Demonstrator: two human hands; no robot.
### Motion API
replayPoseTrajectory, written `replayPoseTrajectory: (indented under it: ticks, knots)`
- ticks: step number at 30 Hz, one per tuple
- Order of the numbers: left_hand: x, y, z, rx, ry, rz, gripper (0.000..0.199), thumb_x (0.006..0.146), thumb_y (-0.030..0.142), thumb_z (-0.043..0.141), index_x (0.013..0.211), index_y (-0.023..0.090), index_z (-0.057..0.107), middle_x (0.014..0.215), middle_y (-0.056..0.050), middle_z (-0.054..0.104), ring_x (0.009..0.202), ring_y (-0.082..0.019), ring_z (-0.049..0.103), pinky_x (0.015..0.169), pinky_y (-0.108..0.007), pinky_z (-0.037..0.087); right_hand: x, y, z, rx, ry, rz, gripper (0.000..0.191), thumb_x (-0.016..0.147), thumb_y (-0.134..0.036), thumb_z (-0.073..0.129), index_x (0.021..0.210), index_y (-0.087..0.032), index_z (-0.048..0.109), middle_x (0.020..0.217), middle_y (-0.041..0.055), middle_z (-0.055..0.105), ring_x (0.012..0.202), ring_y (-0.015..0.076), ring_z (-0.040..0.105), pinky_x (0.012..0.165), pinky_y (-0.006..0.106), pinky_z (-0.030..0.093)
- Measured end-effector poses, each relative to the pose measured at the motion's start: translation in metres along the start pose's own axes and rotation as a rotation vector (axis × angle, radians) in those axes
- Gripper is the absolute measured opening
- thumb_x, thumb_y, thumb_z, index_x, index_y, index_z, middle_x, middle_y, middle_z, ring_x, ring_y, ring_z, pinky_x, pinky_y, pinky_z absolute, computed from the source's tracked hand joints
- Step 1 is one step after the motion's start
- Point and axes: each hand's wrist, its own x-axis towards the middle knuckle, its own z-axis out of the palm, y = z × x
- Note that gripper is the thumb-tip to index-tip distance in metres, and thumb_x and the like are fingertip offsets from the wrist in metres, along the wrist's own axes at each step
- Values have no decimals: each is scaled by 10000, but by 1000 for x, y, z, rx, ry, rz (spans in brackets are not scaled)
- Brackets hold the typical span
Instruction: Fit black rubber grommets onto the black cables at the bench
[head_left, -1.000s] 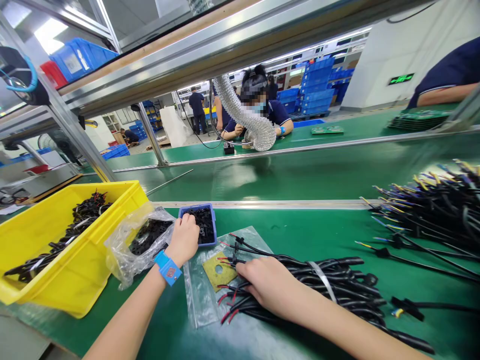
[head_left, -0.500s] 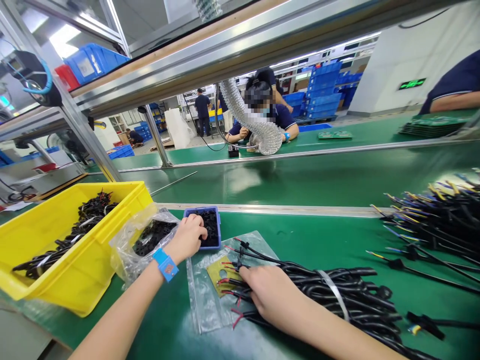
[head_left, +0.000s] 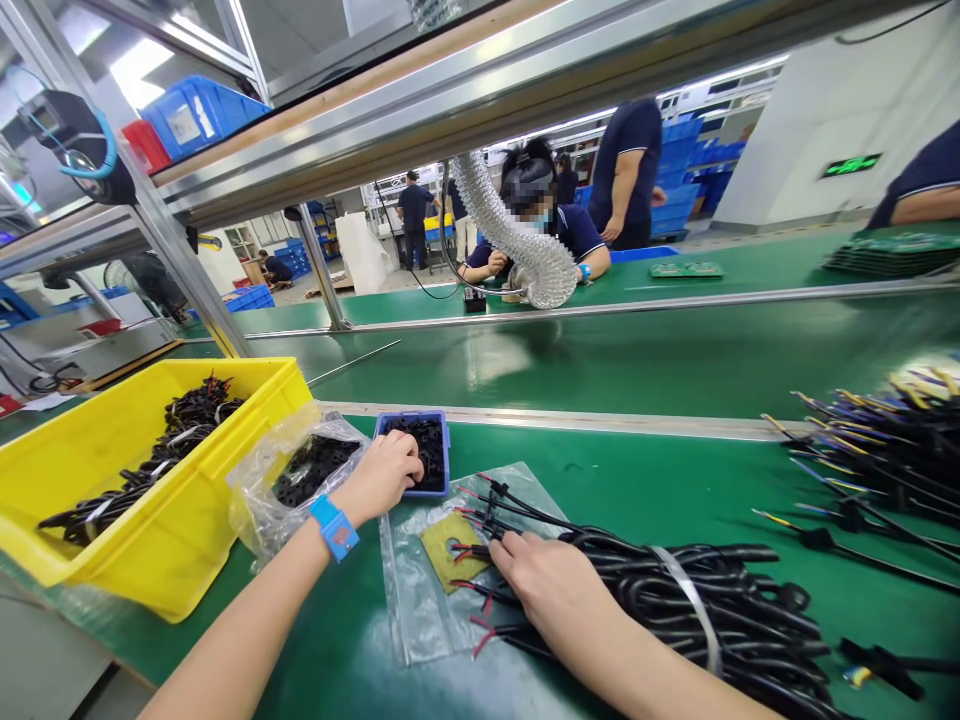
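My left hand (head_left: pixel 381 474), with a blue band on its wrist, reaches over the edge of a small blue-purple box (head_left: pixel 448 450) of small black parts (head_left: pixel 429 445). Its fingers are curled down; the tips and anything in them are hidden. On the bench's near side, my right hand (head_left: pixel 551 580) is closed on a black cable (head_left: pixel 504 527) near the stripped red ends of a bundle (head_left: pixel 637 560) tied with a white band. Beneath those ends lie a yellow square pad (head_left: pixel 442 552) with a hole and a clear plastic bag (head_left: pixel 409 625).
Left of the box are an open clear bag of black parts (head_left: pixel 319 470) and a yellow bin (head_left: pixel 180 500) of cables. More cables (head_left: pixel 885 450) with coloured ends lie at right. An aluminium rail (head_left: pixel 570 425) crosses the bench. A co-worker (head_left: pixel 570 235) sits opposite, behind a foil duct (head_left: pixel 551 275).
The view has shifted slightly, moving most things a little rightward in the picture. My left hand stays at the box and my right hand at the cable ends. A person in the background has moved.
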Motion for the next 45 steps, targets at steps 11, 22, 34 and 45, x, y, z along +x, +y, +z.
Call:
replayPoseTrajectory:
  ticks: [11, 22, 34, 45]
  knots:
    - [-13, -14, 4, -642, 201, -117, 72, 760, 128, 568, 711, 172, 598, 1036, -56, 579, 1022, -187, 503, 944, -323, 337, -2, -4, 23, -131, 61, -124, 169, 670, 3, 556, 706, -139, 640, 643, 52, 610, 590, 184, 558, 463, 313, 294]
    - [-32, 9, -3, -1317, 341, -335, 187, 755, 312, 596, 827, 146, 549, 731, -23, 592, 660, -139, 563, 594, -227, 420, 5, 14, -6, 161, -132, 53, 355, 701, 5, 448, 908, -203, 648, 746, 18, 670, 657, 190, 628, 509, 268, 334]
    - [-54, 34, 41, -818, 51, -298, 192, 797, 105, 459, 794, 166, 641, 849, -30, 536, 820, -157, 522, 767, -253, 384, 12, 10, -10, 87, -283, 39, 352, 691, 14, 416, 826, -168, 686, 737, 77, 660, 653, 230, 632, 508, 289, 319]
    - [-62, 29, 42, -714, 46, -321, 192, 781, 78, 491, 877, 167, 631, 891, -39, 538, 856, -171, 521, 800, -263, 373, 7, 13, -18, 266, -208, 118, 354, 745, -34, 405, 878, -212, 681, 795, 45, 672, 745, 230, 634, 611, 296, 387]
